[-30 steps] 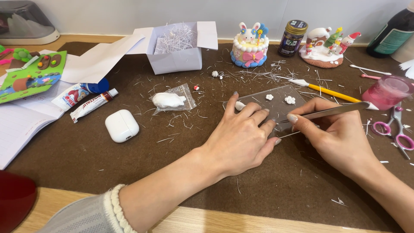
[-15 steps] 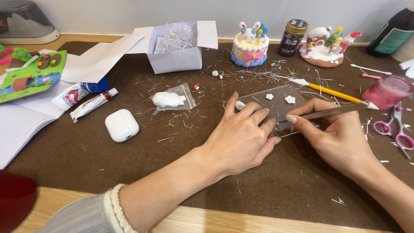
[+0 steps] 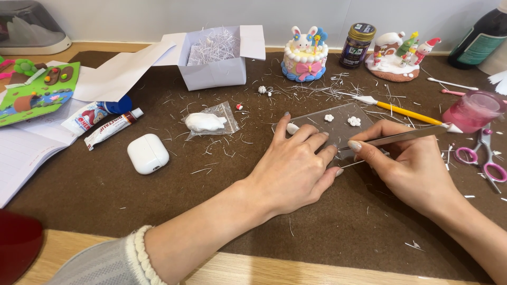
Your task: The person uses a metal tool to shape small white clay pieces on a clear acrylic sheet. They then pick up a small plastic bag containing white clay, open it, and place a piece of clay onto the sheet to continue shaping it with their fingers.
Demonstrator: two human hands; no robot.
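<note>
At centre right of the frame, my left hand (image 3: 296, 169) lies flat, pinning the clear plastic sheet (image 3: 338, 124), while my right hand (image 3: 412, 171) pinches a metal tool (image 3: 401, 136); I judge tiny white flowers (image 3: 354, 121) need lifting gently.

Wooden tabletop (image 3: 253, 272), brown mat (image 3: 158, 211) covering most of it, littered with white paper shreds. On the mat: open white box (image 3: 214, 63) near the far edge, small cake figure (image 3: 303, 59) and dark jar (image 3: 357, 45) beside it, white earbud case (image 3: 148, 153) left of centre, clear plate (image 3: 338, 126) centre, pink scissors (image 3: 486, 161) at right edge.
</note>
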